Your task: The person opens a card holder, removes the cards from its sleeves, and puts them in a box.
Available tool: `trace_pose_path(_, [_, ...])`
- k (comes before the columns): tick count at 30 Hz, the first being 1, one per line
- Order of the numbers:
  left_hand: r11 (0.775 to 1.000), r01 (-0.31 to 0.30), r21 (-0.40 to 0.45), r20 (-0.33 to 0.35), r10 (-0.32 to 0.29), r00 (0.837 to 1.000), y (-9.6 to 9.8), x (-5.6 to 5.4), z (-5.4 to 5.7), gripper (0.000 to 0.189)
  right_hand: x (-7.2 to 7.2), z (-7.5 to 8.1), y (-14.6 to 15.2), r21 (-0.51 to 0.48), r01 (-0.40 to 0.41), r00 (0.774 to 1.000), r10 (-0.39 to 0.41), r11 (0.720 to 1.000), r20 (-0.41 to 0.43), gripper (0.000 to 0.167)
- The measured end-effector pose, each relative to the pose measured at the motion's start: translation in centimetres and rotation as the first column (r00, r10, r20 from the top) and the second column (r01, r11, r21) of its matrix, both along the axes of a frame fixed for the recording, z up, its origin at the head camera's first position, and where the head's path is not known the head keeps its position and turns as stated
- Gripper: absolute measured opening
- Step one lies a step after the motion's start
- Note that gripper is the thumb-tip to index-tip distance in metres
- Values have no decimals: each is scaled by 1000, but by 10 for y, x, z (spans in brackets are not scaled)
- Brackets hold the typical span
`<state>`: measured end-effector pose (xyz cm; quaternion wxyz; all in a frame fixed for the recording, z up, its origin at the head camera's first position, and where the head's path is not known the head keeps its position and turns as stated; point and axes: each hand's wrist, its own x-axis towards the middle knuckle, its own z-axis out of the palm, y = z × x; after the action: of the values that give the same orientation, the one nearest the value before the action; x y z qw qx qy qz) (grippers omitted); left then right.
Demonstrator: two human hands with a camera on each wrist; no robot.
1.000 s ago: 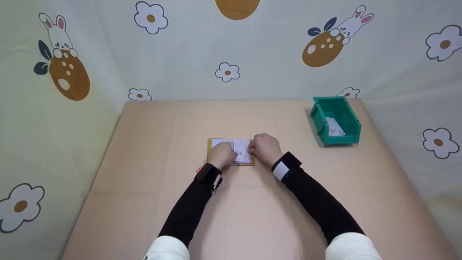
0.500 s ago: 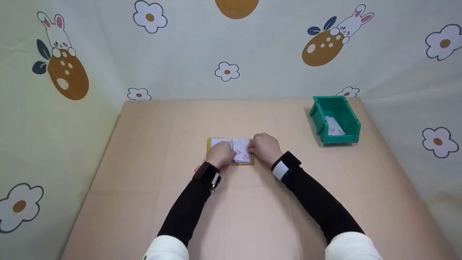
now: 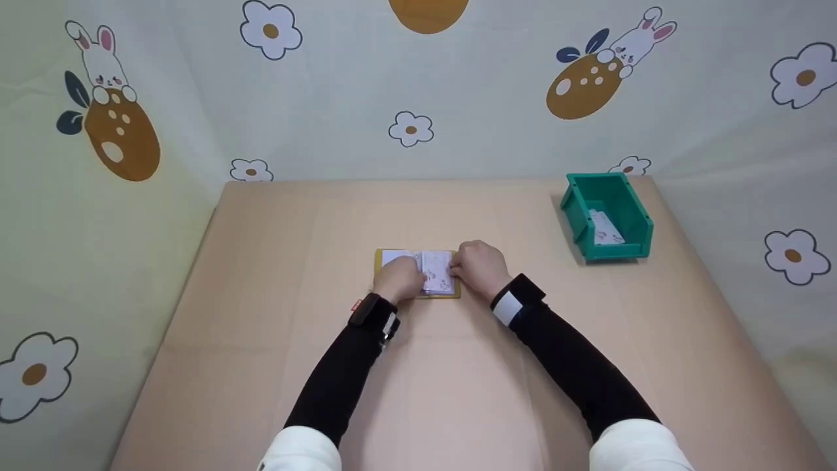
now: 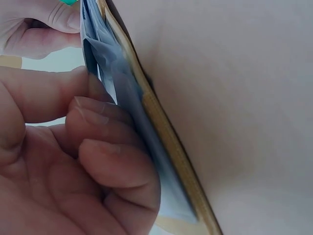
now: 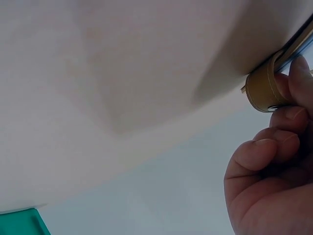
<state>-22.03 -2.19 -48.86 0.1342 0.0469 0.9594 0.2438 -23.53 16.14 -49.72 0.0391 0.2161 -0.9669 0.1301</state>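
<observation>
Hardly anything has moved since the earlier frame; the left hand [image 3: 399,279] merely sits a touch further left over the open booklet [image 3: 439,270], mid-way along the table [image 3: 418,386]. Its curled fingers seem to pinch a clear sleeve [image 4: 134,105], while the right hand [image 3: 482,267] pinches the booklet's right edge. A light, level hold should keep the sleeve from creasing. Close by the right fingers loops a strap [image 5: 261,90] that could snag. Well apart, out of the way, the green bin [image 3: 613,252] holds white cards [image 3: 605,228].
</observation>
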Motion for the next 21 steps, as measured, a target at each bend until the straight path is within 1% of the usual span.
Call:
trace_pose_path(11, [1000, -5, 16, 3, 5, 1000, -2, 0, 1, 23, 0, -1, 0, -13, -5, 1000, 5, 1000, -16, 11])
trace_pose_path(17, [1000, -23, 18, 29, 22, 999, -4, 0, 2, 23, 0, 0, 1, -1, -4, 1000, 4, 1000, 3, 11])
trace_pose_path(21, [999, -22, 38, 34, 21, 999, -9, 1, 3, 22, -1, 0, 0, 15, -8, 1000, 8, 1000, 13, 10])
